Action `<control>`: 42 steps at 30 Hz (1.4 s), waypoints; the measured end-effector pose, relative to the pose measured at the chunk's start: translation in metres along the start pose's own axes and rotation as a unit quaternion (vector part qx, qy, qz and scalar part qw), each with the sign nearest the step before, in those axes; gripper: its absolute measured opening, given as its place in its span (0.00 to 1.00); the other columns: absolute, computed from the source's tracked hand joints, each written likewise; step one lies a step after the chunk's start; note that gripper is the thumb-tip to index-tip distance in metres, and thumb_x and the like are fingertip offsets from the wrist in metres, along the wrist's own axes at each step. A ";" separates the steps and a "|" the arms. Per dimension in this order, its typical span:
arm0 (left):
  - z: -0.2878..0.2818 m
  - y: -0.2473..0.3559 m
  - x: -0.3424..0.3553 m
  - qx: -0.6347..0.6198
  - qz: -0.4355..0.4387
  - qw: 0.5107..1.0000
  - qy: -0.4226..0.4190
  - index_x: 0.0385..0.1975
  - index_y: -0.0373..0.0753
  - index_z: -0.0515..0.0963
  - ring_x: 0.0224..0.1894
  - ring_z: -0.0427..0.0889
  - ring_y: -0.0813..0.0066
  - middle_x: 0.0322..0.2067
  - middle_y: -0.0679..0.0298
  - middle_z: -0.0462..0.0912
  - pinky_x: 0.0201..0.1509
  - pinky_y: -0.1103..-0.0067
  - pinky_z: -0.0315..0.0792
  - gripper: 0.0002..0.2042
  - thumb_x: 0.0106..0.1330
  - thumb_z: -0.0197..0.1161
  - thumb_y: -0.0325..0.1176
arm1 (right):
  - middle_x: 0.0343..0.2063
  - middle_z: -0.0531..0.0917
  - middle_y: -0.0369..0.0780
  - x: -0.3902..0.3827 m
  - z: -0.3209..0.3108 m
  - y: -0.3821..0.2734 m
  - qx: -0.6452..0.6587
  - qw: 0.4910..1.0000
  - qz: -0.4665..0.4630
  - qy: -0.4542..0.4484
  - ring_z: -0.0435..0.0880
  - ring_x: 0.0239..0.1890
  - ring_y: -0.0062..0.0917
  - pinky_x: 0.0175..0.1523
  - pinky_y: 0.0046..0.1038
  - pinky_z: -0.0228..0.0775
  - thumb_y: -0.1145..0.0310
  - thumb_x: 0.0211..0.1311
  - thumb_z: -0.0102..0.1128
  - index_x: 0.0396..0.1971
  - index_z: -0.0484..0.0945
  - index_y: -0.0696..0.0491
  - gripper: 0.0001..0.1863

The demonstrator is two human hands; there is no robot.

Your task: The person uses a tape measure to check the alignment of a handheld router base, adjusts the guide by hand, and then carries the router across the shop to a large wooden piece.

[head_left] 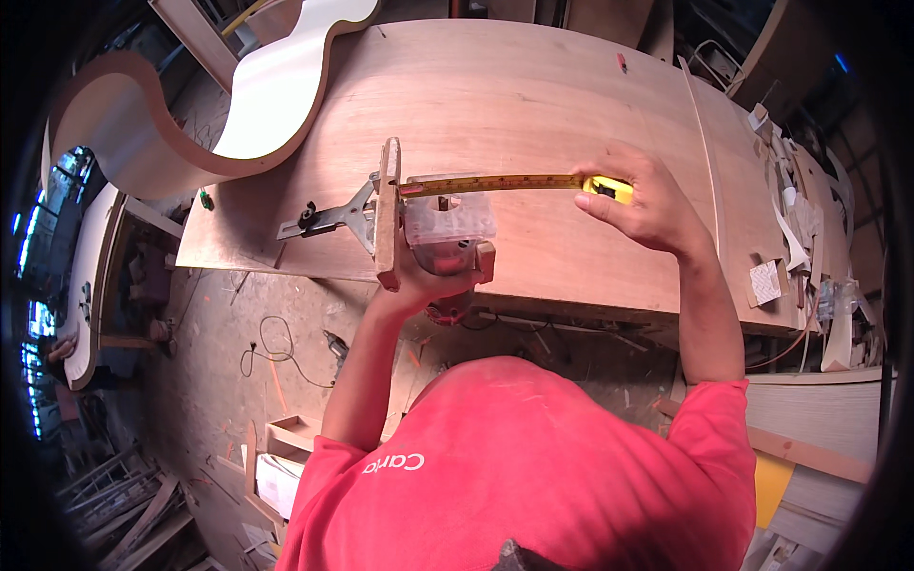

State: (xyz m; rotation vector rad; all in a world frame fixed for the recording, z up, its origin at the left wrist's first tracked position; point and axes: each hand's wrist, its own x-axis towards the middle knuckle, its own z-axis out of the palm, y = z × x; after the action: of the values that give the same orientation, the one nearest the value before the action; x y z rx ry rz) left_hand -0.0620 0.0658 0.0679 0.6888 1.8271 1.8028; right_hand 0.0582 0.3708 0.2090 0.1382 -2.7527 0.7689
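Observation:
My left hand (416, 288) is wrapped round the body of a trim router with a clear plastic base (457, 221), tilted so the base faces up near the table's front edge. A metal edge guide (357, 215) is fixed to the router's left side, with a wooden strip (387, 228) attached as its fence. My right hand (657, 202) grips a yellow tape measure (609, 189). Its blade (500, 182) runs out leftward across the router base, and its end meets the wooden strip. The lower part of the router is partly hidden by my left hand.
A large plywood sheet (533, 105) covers the table. At the far left stands a wavy panel with a white face (276, 90). A green-handled tool (206, 199) and a small red item (622, 63) lie about. Scraps (800, 214) pile up right; a drill (335, 344) is on the floor.

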 end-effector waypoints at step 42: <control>0.010 0.017 0.002 -0.024 0.020 0.999 -0.022 0.45 0.36 0.82 0.41 0.86 0.78 0.39 0.65 0.88 0.49 0.76 0.82 0.26 0.43 0.84 0.30 | 0.28 0.79 0.40 -0.006 0.006 0.011 0.028 0.999 -0.015 0.005 0.77 0.31 0.28 0.38 0.31 0.68 0.58 0.59 0.74 0.44 0.86 0.56 0.19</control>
State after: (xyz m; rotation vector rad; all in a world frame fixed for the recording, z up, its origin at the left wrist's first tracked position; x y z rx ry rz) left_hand -0.0566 0.0751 0.0844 0.7452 1.7475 1.8357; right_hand 0.0603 0.3771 0.1973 0.1862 -2.7135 0.8370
